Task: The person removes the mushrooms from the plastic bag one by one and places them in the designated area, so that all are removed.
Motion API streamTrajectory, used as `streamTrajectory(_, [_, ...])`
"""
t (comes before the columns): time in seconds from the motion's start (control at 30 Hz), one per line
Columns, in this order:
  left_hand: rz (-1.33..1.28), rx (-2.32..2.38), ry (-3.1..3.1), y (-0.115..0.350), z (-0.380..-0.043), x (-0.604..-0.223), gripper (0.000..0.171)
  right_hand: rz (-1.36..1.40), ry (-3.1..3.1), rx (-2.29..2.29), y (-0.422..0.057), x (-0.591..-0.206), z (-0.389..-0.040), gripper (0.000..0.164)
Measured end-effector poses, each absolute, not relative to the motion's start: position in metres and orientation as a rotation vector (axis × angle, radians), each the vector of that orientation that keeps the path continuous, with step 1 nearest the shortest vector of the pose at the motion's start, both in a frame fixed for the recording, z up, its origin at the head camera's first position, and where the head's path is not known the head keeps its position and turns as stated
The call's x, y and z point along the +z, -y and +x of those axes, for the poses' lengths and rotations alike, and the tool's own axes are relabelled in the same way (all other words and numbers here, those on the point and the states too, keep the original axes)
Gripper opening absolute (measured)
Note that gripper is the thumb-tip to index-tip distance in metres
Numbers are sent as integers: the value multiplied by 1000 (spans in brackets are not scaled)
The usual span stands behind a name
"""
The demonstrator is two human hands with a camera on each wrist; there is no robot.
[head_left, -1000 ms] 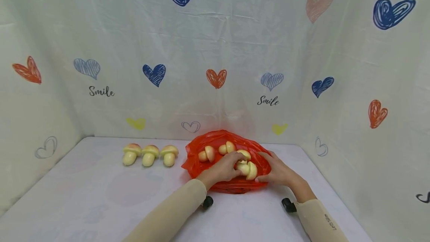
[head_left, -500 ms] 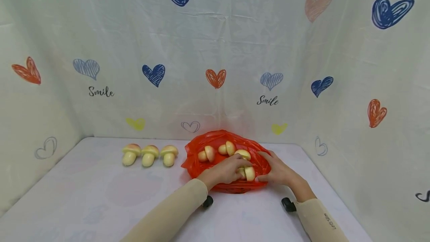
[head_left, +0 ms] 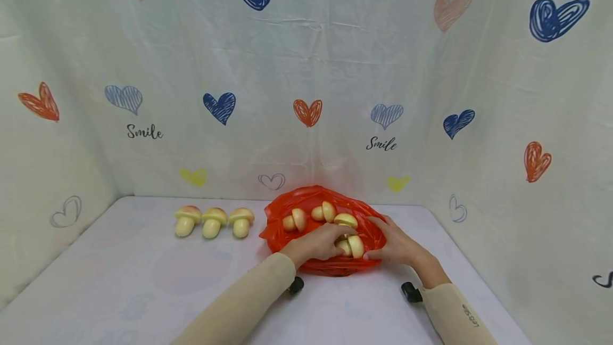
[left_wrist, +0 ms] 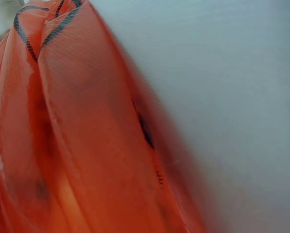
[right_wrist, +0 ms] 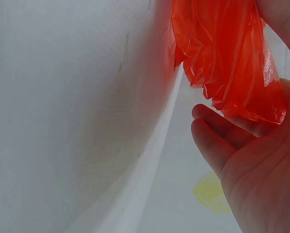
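In the head view a crumpled red plastic bag (head_left: 306, 196) lies spread wide at the back of the table, with several toy mushrooms in it. Reaching in over its near side, my left hand (head_left: 320, 241) has thumb and fingers about a pale mushroom (head_left: 356, 246) at the right. Another mushroom (head_left: 346, 220) sits just behind those fingers. My right hand (head_left: 398, 241) holds the bag's right edge between thumb and fingers. In the right wrist view, red plastic (right_wrist: 222, 53) hangs between that thumb and the fingers. Only the bag's outer folds (left_wrist: 91, 121) fill the left wrist view; the left hand is hidden there.
Left of the bag, three toy mushrooms stand in a row, the middle mushroom (head_left: 214, 222) close to its neighbours. A white curtain (head_left: 311, 57) printed with hearts rises behind the white table (head_left: 191, 281). Black wrist devices (head_left: 411, 292) show below both hands.
My left hand's fingers have shifted over the right-hand mushroom, which has turned and moved slightly left and down. My right hand and the bag have stayed put.
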State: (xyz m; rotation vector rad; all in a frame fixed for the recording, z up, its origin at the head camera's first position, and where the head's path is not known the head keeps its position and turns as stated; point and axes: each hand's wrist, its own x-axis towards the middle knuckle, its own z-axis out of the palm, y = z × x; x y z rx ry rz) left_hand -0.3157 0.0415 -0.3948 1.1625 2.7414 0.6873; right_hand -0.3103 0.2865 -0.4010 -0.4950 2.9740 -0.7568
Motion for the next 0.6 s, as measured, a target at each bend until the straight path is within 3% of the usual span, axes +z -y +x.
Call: streamTrajectory(0.6, [1051, 866, -2660, -40, -317, -395, 53, -532, -2980, -746, -287, -400, -310, 100])
